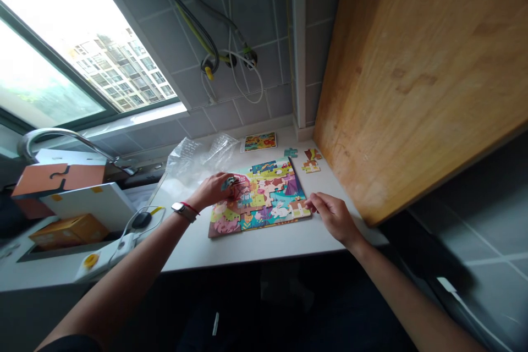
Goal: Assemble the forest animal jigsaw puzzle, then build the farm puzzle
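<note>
A colourful farm-scene jigsaw puzzle (259,198) lies on the white counter, most of its picture put together. My left hand (212,191), wearing a watch, is over the puzzle's upper left part. Its fingers are closed on a puzzle piece (231,181), partly hidden by them. At the puzzle's lower right corner, my right hand (332,214) has its fingers curled together beside a brown fence piece (300,208). What those fingertips hold, if anything, is too small to tell. Several loose pieces (311,166) lie on the counter to the upper right.
Behind the puzzle are a crumpled clear plastic bag (185,157) and a picture card (259,142). A large wooden board (412,66) stands close on the right. To the left are a power strip (119,250), boxes (68,231) and a tap (74,135).
</note>
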Tool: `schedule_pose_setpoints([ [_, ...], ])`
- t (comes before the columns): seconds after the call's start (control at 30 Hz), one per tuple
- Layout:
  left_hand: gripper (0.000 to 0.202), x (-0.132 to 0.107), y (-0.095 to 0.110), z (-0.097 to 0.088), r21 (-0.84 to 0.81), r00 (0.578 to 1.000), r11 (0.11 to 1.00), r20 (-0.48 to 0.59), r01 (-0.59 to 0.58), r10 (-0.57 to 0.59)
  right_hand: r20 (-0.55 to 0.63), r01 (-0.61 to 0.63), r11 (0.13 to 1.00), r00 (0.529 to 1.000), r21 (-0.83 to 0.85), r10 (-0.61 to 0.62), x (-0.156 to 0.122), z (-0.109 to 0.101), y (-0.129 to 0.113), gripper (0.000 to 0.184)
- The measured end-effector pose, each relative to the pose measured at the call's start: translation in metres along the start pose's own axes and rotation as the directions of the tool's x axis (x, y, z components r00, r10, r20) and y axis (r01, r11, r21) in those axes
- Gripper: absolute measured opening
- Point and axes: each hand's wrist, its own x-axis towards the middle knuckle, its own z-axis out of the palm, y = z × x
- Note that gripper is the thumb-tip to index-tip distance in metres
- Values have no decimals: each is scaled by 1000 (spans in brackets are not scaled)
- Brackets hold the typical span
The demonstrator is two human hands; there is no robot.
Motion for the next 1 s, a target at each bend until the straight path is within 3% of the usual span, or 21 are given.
schedule_pose_setpoints([
  [0.27,49,1,8,-3,-30,998,998,9,-56,56,9,38,998,999,-48,-38,1,0,-2,58],
  [0.67,38,15,-10,-2,-122,996,991,62,-49,57,21,43,996,999,-79,-42,0,1,1,50],
  [0.9,46,15,-6,4,-165,998,986,49,-29,37,29,51,996,998,-76,-49,-1,1,0,50],
  [1.0,68,15,-7,6,-215,998,977,55,-12,25,29,51,995,998,-82,-49,-1,1,-1,50],
])
